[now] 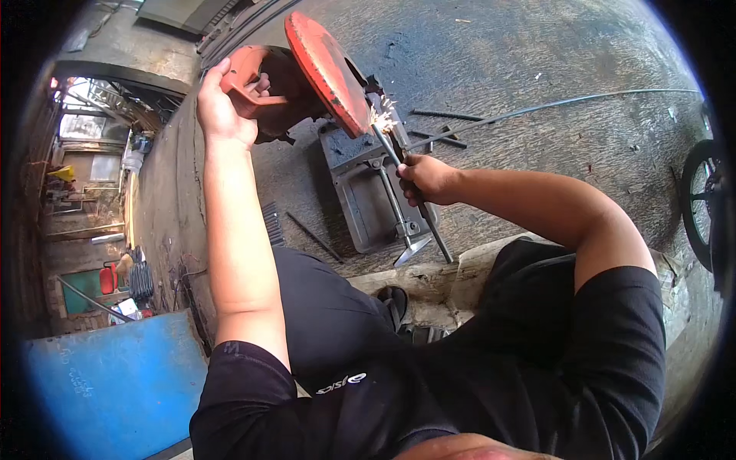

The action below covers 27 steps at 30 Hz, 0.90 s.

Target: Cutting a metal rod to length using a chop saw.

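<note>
My left hand (225, 111) is wrapped round the handle of a red cut-off saw (326, 73), its fingers partly hidden inside the loop. The disc is mostly behind the red round guard. At the guard's lower edge, bright sparks (383, 116) fly where a metal rod (438, 239) meets the saw. Lower down that rod, my right hand (429, 178) grips it with closed fingers. The rod slants across the saw's grey metal base (349, 211), beside the vise screw (389, 192) and its flat crank handle (412, 251).
Short dark rods (448, 116) lie right of the saw, and a long thin rod (567, 105) stretches farther right. Left of the base are a loose rod (314, 236) and several short pieces (272, 224). A wheel (696, 195) stands far right; a blue panel (115, 383) is lower left.
</note>
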Motion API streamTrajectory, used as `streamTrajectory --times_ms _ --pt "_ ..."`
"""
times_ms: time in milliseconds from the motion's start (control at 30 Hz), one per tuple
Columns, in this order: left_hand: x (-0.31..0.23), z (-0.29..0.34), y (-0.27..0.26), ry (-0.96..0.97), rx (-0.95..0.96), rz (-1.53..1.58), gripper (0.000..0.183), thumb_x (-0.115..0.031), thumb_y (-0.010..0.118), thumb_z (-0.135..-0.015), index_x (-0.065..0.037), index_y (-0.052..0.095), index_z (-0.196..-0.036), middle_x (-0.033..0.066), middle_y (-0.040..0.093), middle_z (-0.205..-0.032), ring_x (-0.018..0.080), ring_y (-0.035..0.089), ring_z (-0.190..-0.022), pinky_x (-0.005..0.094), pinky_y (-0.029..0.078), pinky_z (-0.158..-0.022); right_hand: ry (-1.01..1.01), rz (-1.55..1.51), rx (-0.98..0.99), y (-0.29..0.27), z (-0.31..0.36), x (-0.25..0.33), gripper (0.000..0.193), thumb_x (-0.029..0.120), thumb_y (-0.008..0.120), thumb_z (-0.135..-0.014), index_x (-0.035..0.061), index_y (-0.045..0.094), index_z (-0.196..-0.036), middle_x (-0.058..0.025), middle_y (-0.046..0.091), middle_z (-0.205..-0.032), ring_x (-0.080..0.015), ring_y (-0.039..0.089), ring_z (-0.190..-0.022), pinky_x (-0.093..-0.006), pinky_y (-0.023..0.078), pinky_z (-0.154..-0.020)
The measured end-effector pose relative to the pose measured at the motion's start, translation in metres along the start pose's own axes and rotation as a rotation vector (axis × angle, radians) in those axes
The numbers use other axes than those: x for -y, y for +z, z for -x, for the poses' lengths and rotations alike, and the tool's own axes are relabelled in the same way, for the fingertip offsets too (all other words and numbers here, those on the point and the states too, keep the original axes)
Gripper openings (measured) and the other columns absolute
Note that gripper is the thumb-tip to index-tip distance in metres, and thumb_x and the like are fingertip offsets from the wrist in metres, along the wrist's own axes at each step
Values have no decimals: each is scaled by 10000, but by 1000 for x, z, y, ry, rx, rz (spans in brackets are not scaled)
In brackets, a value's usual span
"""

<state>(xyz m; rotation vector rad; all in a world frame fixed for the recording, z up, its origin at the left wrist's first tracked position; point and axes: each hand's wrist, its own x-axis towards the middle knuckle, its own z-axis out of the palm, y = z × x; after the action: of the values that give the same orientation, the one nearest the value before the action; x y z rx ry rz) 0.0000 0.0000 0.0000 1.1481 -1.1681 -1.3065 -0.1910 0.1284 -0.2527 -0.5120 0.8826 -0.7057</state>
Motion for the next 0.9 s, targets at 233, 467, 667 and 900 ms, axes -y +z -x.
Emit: streamTrajectory --times_ms 233,467,667,900 --pt "2 -1 0 16 0 -7 473 -330 463 -911 35 502 -1210 166 568 -1067 304 609 -892 384 478 -773 -51 86 -41 -2 0 1 229 198 447 -987 -21 472 -1048 -105 507 -812 -207 534 -610 -376 489 -515" --pt "1 0 1 21 -14 -9 480 -330 471 -909 43 500 -1209 177 566 -1063 306 611 -891 382 482 -774 -57 210 -74 -4 -3 0 224 198 457 -982 -20 476 -1029 -106 519 -742 -210 541 -560 -364 478 -483" --pt "1 0 1 40 14 -5 484 -326 459 -915 61 493 -1203 189 569 -1050 309 612 -880 389 497 -770 -68 240 -66 -3 -3 0 229 198 468 -976 -21 476 -1041 -117 543 -762 -208 551 -566 -362 484 -482" --pt "1 -1 0 28 5 -5 481 -325 458 -916 64 497 -1196 193 572 -1042 310 610 -871 388 498 -767 -56 270 -91 0 0 4 238 197 473 -974 -26 472 -1060 -122 554 -786 -208 563 -596 -362 507 -505"
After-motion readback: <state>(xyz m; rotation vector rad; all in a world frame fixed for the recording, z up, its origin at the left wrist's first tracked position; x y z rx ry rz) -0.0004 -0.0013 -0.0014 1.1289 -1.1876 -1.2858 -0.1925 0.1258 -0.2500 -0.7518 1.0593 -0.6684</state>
